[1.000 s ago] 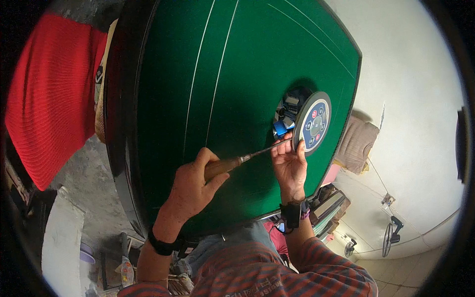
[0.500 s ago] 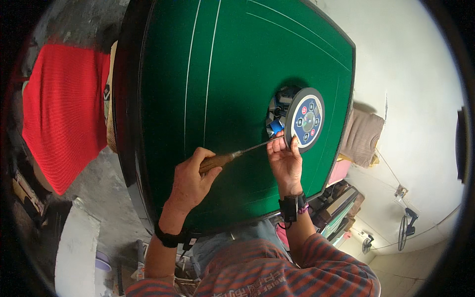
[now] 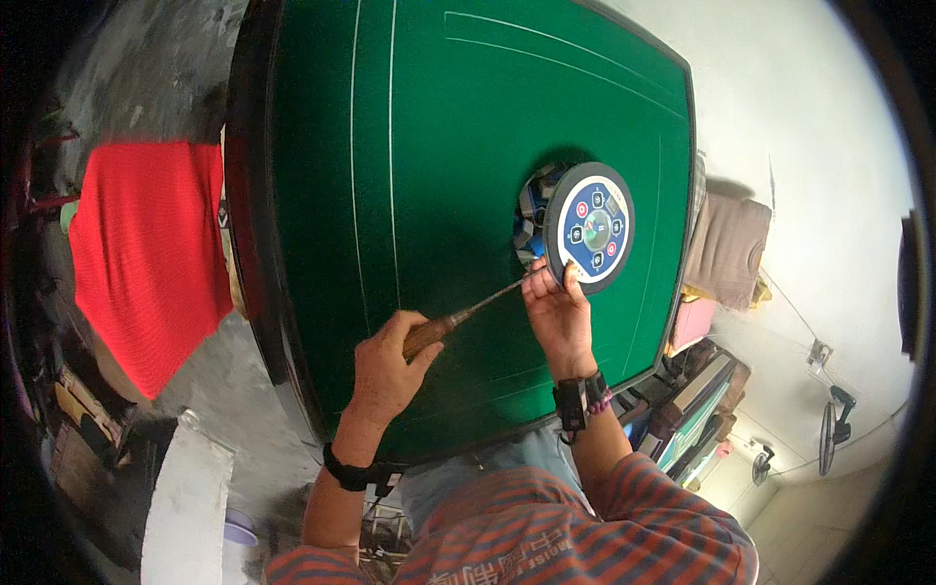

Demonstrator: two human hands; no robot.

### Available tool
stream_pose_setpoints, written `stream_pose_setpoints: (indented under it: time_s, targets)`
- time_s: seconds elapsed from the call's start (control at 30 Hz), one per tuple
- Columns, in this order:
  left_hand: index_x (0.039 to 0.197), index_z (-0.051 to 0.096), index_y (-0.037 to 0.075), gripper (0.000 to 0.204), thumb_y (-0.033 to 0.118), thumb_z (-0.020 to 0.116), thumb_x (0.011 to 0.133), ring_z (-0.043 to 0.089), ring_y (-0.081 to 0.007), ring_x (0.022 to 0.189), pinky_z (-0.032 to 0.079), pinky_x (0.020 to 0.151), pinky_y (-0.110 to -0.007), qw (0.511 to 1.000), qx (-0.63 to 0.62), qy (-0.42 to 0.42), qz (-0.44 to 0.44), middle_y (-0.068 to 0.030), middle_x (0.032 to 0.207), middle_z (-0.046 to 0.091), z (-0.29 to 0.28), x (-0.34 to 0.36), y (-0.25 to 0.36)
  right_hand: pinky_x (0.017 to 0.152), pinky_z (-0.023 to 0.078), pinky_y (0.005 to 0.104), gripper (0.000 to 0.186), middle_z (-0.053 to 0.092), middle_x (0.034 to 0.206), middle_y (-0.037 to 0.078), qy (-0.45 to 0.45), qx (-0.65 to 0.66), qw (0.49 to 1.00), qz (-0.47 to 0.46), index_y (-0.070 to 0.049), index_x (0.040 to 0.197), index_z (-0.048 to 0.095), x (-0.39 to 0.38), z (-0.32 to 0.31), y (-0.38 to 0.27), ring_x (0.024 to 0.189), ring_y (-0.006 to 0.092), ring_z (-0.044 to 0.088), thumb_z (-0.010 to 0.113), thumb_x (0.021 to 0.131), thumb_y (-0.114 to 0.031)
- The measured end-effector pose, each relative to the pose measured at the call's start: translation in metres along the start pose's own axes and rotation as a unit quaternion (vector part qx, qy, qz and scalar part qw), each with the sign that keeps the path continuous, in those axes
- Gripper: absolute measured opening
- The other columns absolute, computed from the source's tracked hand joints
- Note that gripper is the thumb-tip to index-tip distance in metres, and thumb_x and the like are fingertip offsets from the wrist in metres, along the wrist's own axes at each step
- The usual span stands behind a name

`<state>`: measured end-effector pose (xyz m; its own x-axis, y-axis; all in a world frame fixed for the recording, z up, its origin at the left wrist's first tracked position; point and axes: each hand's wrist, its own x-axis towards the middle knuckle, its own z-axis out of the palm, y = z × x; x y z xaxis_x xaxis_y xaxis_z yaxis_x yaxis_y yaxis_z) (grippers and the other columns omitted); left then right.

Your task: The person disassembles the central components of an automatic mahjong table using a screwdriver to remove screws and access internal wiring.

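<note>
My left hand is closed around the wooden handle of a screwdriver, whose thin metal shaft slants up and right. Its tip meets the lower edge of a round control panel, by my right fingertips; the exact contact is hidden. My right hand grips that panel at its lower rim, thumb on the face and fingers behind. The panel has a black rim and a blue-and-white face with buttons. It is tilted up from a round opening in the green felt table, where dark and blue parts show.
A dark raised frame borders the table. Red cloth covers something at the left. Brown cloth hangs beyond the right edge, near the wall. Wall fans are at the lower right.
The view has shifted a little, so the table and surroundings sit differently in the picture. The panel's face shows slightly more squarely. Both hands keep their holds.
</note>
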<state>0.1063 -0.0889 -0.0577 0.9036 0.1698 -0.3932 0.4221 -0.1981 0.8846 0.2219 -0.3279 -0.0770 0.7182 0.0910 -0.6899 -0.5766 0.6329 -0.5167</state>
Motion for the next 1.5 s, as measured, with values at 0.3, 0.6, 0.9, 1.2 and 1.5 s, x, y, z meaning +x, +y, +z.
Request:
stream_pose_setpoints:
  time_s: [0.3, 0.6, 0.9, 1.2, 1.5]
  targets:
    - [0.09, 0.063, 0.002, 0.026, 0.028, 0.064, 0.095, 0.048, -0.0097, 0.059, 0.039, 0.053, -0.026, 0.921, -0.281, -0.169, -0.208, 0.0008, 0.067, 0.053, 0.013, -0.004, -0.026, 0.101, 0.043, 0.0381, 0.037, 0.067, 0.111, 0.011, -0.011, 0.028, 1.0, 0.005, -0.003, 0.124, 0.056, 0.003, 0.007, 0.005, 0.106, 0.0224, 0.061, 0.06, 0.097, -0.028]
    - [0.097, 0.059, 0.002, 0.026, 0.015, 0.076, 0.083, 0.067, -0.0196, 0.071, 0.05, 0.061, -0.029, 0.999, -0.047, -0.011, -0.014, -0.0109, 0.077, 0.065, 0.02, -0.009, -0.014, 0.1, 0.045, 0.0383, 0.036, 0.067, 0.107, 0.011, 0.018, 0.007, 1.0, -0.011, 0.0, 0.12, 0.055, 0.002, 0.009, 0.003, 0.102, 0.0216, 0.063, 0.059, 0.097, -0.028]
    - [0.09, 0.063, 0.0, 0.024, 0.023, 0.066, 0.093, 0.049, -0.0108, 0.058, 0.042, 0.053, -0.029, 0.993, -0.079, 0.083, -0.009, -0.0031, 0.065, 0.054, 0.032, -0.005, -0.005, 0.099, 0.046, 0.039, 0.035, 0.066, 0.11, 0.015, 0.02, 0.054, 0.998, -0.006, -0.002, 0.124, 0.054, 0.006, 0.001, 0.005, 0.103, 0.0255, 0.062, 0.058, 0.098, -0.025]
    - [0.094, 0.06, 0.001, 0.024, 0.016, 0.075, 0.085, 0.061, -0.0151, 0.067, 0.048, 0.06, -0.032, 0.984, -0.039, -0.144, -0.102, -0.0087, 0.078, 0.066, 0.02, -0.002, -0.014, 0.1, 0.045, 0.0377, 0.038, 0.064, 0.113, 0.012, 0.019, 0.015, 1.0, -0.006, -0.001, 0.122, 0.056, 0.006, 0.002, 0.007, 0.105, 0.0232, 0.06, 0.06, 0.097, -0.029]
    - [0.096, 0.061, 0.001, 0.026, 0.022, 0.073, 0.087, 0.069, -0.0275, 0.074, 0.053, 0.067, -0.037, 0.99, 0.038, -0.118, -0.07, -0.0149, 0.081, 0.068, 0.012, 0.005, -0.004, 0.1, 0.044, 0.0374, 0.04, 0.066, 0.11, 0.012, 0.018, 0.022, 1.0, -0.007, -0.001, 0.12, 0.058, 0.008, -0.002, 0.006, 0.105, 0.0229, 0.061, 0.063, 0.095, -0.031]
